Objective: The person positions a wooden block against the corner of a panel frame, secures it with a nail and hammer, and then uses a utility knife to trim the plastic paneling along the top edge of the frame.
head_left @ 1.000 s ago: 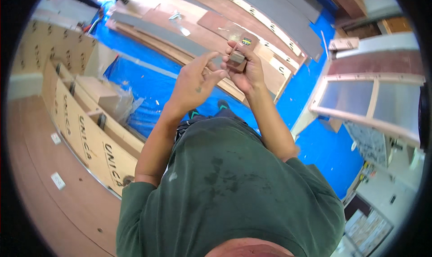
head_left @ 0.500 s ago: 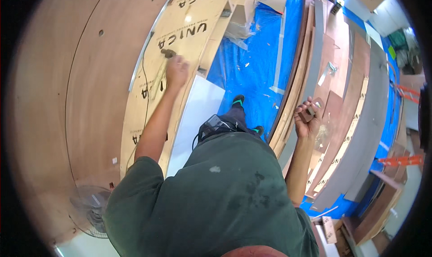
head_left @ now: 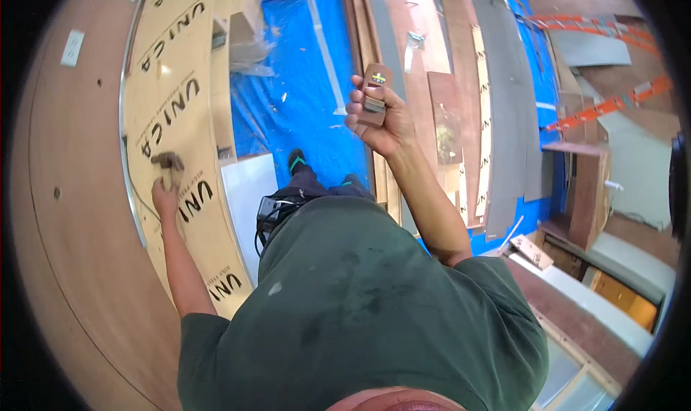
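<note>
My right hand point(head_left: 392, 127) is raised over the middle of the view, fingers curled round a small wooden hand plane point(head_left: 376, 119). The plane is a brown block with rounded ends, a yellow-green mark near its far end and a small pale piece in its slot. On the left, my left hand point(head_left: 165, 195) reaches over a printed tan board point(head_left: 155, 87), its fingers closed at a hammer point(head_left: 170, 160). The hammer's dark head shows just past the fingertips; its handle is mostly hidden by the hand.
A blue sheet point(head_left: 309, 87) covers the floor around my feet. A white panel point(head_left: 248, 188) stands beside the tan board. Long boards point(head_left: 497, 123) lie stacked on the right, with orange ladder rails point(head_left: 612, 101) beyond. A thin cable point(head_left: 137, 188) runs along the left edge.
My right hand has lifted the hand plane up and toward the middle. My left hand has come to the hammer on the board. The view has swung to the right.
</note>
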The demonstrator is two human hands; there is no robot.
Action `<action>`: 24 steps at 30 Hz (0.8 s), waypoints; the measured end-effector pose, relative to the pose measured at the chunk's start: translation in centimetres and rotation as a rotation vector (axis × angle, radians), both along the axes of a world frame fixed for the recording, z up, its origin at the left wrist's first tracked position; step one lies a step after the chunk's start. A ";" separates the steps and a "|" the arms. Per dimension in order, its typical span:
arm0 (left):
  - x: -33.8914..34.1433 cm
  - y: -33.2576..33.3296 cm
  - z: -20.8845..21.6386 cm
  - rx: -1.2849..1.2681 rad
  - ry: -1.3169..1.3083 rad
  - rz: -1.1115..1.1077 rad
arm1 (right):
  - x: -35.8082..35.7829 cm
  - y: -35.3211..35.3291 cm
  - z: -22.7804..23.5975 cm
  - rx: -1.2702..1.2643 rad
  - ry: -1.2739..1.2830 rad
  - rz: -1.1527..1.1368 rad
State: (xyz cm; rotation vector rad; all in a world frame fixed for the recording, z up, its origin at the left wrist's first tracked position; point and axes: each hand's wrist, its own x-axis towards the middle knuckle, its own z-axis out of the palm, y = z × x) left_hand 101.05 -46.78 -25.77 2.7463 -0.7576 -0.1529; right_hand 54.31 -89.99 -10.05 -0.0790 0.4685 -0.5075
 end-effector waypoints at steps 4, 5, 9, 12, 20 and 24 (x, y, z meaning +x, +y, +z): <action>1.0 -2.1 1.5 0.058 0.047 -0.032 | 0.8 0.3 2.4 -0.243 -0.033 -0.102; 1.0 -1.7 1.5 -0.122 0.086 -0.018 | 0.7 0.2 2.8 -0.251 -0.028 -0.137; -3.7 -11.5 9.4 -0.618 0.680 0.113 | -0.8 0.1 4.5 -0.892 0.298 -0.211; -10.2 -20.9 17.9 -0.925 1.117 -0.172 | -2.4 0.0 7.6 -0.997 0.348 -0.145; -25.4 -36.9 30.1 -0.898 1.542 -1.093 | -6.4 2.4 11.3 -1.655 0.730 -0.306; -30.3 -39.1 31.9 -0.761 1.679 -1.420 | -7.8 4.8 12.8 -1.590 0.680 -0.349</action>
